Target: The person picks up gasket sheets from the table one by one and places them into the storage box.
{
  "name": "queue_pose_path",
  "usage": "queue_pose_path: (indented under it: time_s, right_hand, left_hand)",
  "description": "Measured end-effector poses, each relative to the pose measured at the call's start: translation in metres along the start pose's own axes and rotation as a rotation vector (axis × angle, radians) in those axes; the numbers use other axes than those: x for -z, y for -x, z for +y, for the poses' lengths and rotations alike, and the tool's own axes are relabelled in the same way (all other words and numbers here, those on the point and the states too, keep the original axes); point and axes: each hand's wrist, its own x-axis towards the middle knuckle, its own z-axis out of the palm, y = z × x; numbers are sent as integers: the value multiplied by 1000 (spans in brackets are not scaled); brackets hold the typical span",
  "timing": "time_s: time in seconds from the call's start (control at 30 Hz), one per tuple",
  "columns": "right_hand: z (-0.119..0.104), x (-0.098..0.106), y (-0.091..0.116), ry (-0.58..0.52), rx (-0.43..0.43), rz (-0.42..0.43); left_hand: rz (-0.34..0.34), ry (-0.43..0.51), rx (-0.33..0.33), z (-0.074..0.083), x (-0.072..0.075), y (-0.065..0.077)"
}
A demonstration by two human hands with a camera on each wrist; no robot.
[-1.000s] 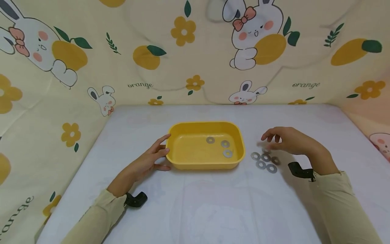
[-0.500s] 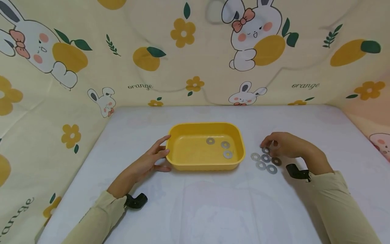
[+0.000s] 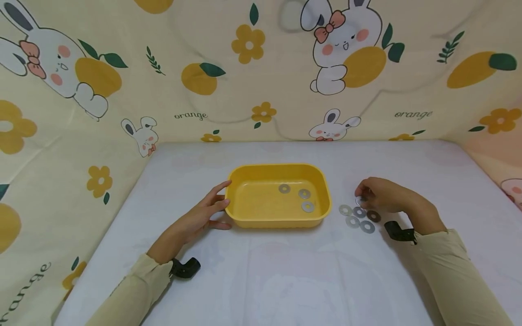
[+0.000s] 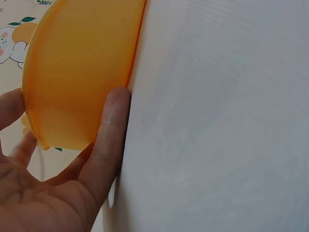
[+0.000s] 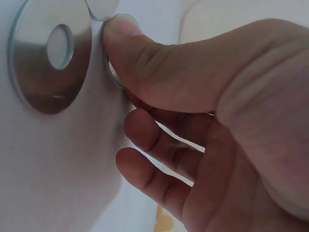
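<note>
In the head view, my right hand pinches a flat metal washer between thumb and fingers at the top of a small group on the table. Only an edge of that washer shows past the thumb in the right wrist view; another washer lies close by. Beside the hand lie several more washers, among them a darker one. My left hand rests against the left end of a yellow plastic tray, its fingers loosely extended. In the left wrist view, the thumb lies along the tray's outer wall.
Inside the tray, toward its right, are three washers, one being a grey washer. White cloth covers the table. Behind and to the left hangs a cream curtain printed with rabbits and oranges.
My right hand has come down onto the top washer of the group, and its fingers have closed on it. The left hand stays against the tray. The view has shifted slightly.
</note>
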Motion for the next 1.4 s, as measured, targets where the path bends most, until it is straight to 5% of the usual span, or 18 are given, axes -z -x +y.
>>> queue_pose_path:
  time_s: [0.4, 0.6, 1.4]
  right_hand:
    - [9, 1, 2, 12, -69, -18]
    - [12, 1, 5, -1, -31, -41]
    - [10, 6, 3, 27, -76, 38]
  left_hand:
    - [7, 2, 9, 0, -1, -2]
    - [11, 0, 9, 0, -1, -2]
    - [16, -2, 9, 0, -2, -1]
